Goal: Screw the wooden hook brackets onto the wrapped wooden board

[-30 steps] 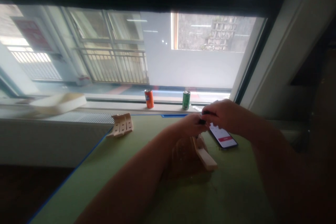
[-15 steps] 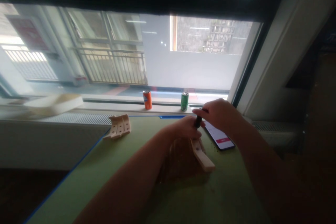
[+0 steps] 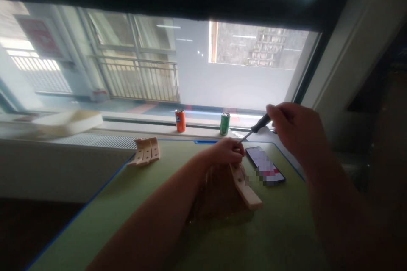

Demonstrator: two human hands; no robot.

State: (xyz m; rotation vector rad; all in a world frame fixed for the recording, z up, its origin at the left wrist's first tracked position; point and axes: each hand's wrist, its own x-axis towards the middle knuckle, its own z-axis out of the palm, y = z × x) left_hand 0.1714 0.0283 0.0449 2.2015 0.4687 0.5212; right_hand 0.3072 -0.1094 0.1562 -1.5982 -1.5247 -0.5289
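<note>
My right hand is closed around the black handle of a screwdriver, raised above the phone. Its thin metal shaft slants down left to the fingers of my left hand, where the tip is hidden. My left hand is curled over the far end of a pale wooden piece with a dark hole in it. What its fingertips pinch is hidden. Beneath the left forearm and beside the wooden piece lies a dark brown, glossy sheet-like thing, whose kind I cannot make out.
A phone lies right of the wooden piece on the green tabletop. Several joined wooden pieces with holes stand at the far left. On the sill are an orange can, a green can and a whitish tray.
My right hand has moved up and right with the screwdriver, which went from nearly upright to slanted, baring its shaft. My left hand stays over the wooden piece.
</note>
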